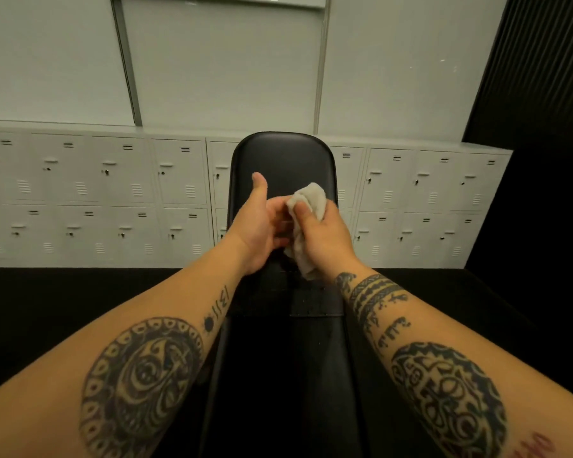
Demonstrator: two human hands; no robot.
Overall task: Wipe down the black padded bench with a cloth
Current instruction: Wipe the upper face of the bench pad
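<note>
Head view: crumpled whitish cloth (right hand grips it).

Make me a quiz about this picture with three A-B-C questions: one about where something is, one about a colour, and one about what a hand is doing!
1. Where are the lockers? A. behind the padded bench B. on the bench C. under the bench
2. What colour is the cloth? A. red B. whitish C. blue
3. What is the right hand doing? A. lying flat B. gripping the cloth C. holding a bottle
Answers: 1 A, they stand beyond the bench's far end; 2 B, it looks pale against the black bench; 3 B, its thumb and fingers close round the cloth.
</note>
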